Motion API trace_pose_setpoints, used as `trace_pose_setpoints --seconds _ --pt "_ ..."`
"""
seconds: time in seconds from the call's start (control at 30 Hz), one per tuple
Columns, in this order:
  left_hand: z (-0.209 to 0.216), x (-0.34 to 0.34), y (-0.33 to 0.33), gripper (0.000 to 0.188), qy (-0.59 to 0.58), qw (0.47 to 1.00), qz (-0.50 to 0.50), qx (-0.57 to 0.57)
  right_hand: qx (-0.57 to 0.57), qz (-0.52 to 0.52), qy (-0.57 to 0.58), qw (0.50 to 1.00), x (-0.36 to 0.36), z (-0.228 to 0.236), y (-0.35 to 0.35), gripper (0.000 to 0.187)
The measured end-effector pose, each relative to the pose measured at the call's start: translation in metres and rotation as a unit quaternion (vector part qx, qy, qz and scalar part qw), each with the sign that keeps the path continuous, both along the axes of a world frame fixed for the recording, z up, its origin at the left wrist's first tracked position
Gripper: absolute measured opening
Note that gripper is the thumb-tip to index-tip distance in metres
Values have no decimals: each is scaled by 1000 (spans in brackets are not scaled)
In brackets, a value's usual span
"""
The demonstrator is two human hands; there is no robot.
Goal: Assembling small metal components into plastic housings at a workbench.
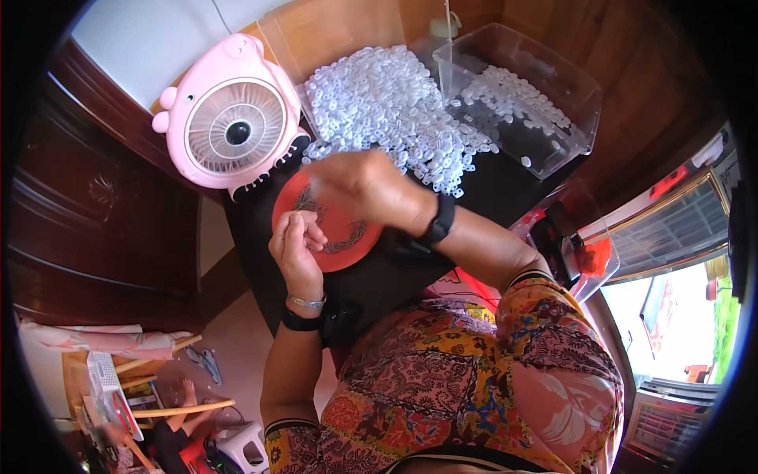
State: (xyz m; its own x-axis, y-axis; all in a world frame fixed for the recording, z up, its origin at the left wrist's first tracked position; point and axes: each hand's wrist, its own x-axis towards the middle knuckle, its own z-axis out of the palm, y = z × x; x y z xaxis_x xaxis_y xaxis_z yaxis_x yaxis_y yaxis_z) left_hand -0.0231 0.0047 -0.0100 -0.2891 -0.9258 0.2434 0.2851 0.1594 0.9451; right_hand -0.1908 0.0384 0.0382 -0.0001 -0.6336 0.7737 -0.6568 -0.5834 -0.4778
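Note:
My left hand [297, 251] is at the near left rim of a round red plate [352, 257], its fingers curled in toward the thumb. Whatever it may hold is too small to make out. Over the far side of the plate is my right hand [365, 188], bent at the wrist, its fingers smeared by motion. Thin grey metal pieces [347, 238], like small nails or pins, lie in the plate, partly covered by my hands. Just beyond my right hand, a large heap of small white plastic pieces with holes [379, 99] spreads over the black tabletop [418, 272].
A pink pig-shaped fan [183, 146] stands left of the heap. At the back right, a clear plastic bin [580, 148] holds more white pieces. A dark wooden cabinet [103, 182] is at left. Another person's bare leg [189, 395] shows at lower left near slippers [207, 365].

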Motion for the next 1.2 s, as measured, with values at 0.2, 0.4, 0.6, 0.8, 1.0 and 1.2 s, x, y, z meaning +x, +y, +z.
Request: trace_pose_setpoints --seconds 0.2,0.4,0.6,0.8,1.0,1.2 --pt "4 1 -2 27 -17 1000 -2 -2 -135 -454 91 876 -133 68 6 22" --pt "2 0 -6 25 -55 998 -16 7 -25 -321 143 936 -133 37 9 16" --pt "1 0 -8 25 -48 998 -35 5 189 -95 182 960 -110 -22 -10 14" --pt "0 3 -10 25 -41 999 -23 13 342 -109 297 885 -108 -21 -6 12" --pt "2 2 -9 23 -39 998 -43 6 287 -144 364 874 -112 -45 -15 13" --pt "1 3 -11 25 -75 996 -46 9 285 -180 388 858 -97 -36 -19 14"
